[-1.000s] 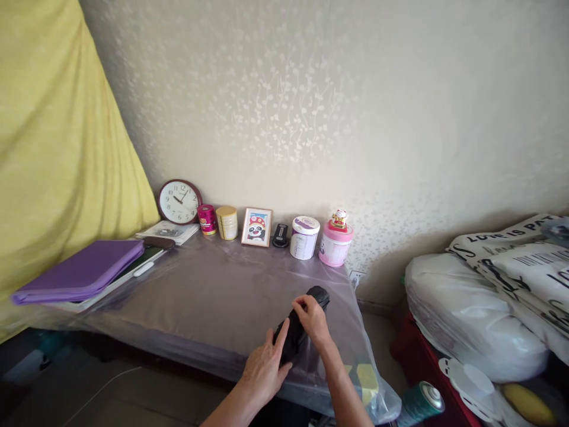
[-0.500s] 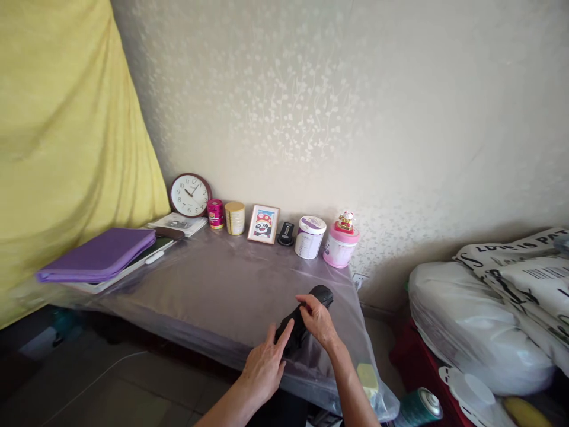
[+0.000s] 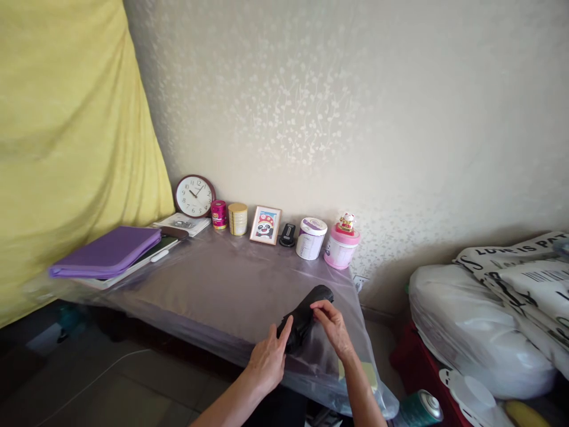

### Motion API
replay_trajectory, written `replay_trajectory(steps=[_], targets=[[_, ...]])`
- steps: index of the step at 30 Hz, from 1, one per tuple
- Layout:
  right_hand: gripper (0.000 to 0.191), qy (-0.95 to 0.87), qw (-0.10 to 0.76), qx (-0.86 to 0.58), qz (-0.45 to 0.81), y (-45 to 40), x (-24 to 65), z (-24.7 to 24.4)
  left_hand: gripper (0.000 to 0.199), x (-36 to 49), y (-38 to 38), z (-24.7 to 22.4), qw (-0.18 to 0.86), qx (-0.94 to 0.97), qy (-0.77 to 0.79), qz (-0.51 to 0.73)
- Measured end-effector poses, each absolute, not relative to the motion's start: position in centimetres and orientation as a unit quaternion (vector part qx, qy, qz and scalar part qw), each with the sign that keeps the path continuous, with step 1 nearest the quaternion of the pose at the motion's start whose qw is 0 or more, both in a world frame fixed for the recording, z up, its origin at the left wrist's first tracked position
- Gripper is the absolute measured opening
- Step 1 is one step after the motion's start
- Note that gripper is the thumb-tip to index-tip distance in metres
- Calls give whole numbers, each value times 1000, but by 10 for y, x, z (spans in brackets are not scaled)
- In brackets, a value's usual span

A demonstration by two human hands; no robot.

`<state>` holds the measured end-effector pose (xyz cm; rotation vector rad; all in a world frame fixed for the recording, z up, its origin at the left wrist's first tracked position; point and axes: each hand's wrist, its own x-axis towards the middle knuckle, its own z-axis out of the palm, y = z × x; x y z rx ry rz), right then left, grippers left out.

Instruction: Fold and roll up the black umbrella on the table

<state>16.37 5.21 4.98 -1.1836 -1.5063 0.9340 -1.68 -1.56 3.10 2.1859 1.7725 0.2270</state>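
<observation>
A black folded umbrella (image 3: 306, 311) lies slanted near the front right of the table (image 3: 208, 284), its rounded end pointing away from me. My left hand (image 3: 269, 359) grips its near end, with the index finger stretched along the top and the other fingers partly hidden. At the umbrella's right side, my right hand (image 3: 331, 326) has thumb and index finger pinched together on its edge. Whatever small part of the fabric is in that pinch is too small to make out.
Along the wall stand a clock (image 3: 195, 197), a pink tin (image 3: 219, 214), a yellow-lidded jar (image 3: 237, 219), a panda picture (image 3: 265, 225), a white tub (image 3: 311, 240) and a pink tub (image 3: 341, 249). A purple folder (image 3: 106, 252) lies left; a spray can (image 3: 420, 408) stands front right.
My right hand has shifted from on top of the umbrella to its right side, its fingertips now pinched. The left hand still holds the near end. The view has shifted slightly.
</observation>
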Motion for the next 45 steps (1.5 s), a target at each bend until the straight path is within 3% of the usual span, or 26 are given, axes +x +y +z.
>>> replay_trajectory(steps=[11, 21, 27, 32, 34, 40, 45], targets=[[37, -466, 586, -547, 376, 49, 211, 21, 77, -21, -16, 33, 216, 751, 612, 122], [37, -393, 627, -552, 385, 51, 220, 0, 58, -52, 8, 43, 410, 677, 593, 149], [38, -402, 634, -535, 387, 51, 218, -3, 57, -54, 3, 46, 264, 676, 666, 171], [34, -405, 636, -534, 382, 50, 218, -5, 80, -42, -4, 38, 118, 721, 676, 94], [34, -404, 638, -531, 384, 50, 218, -5, 82, -44, 2, 34, 116, 715, 685, 80], [35, -409, 641, -528, 379, 52, 219, -12, 71, -66, 23, 41, 226, 691, 674, 130], [36, -390, 665, -513, 377, 53, 221, -16, 34, -65, 17, 51, 336, 664, 644, 174]])
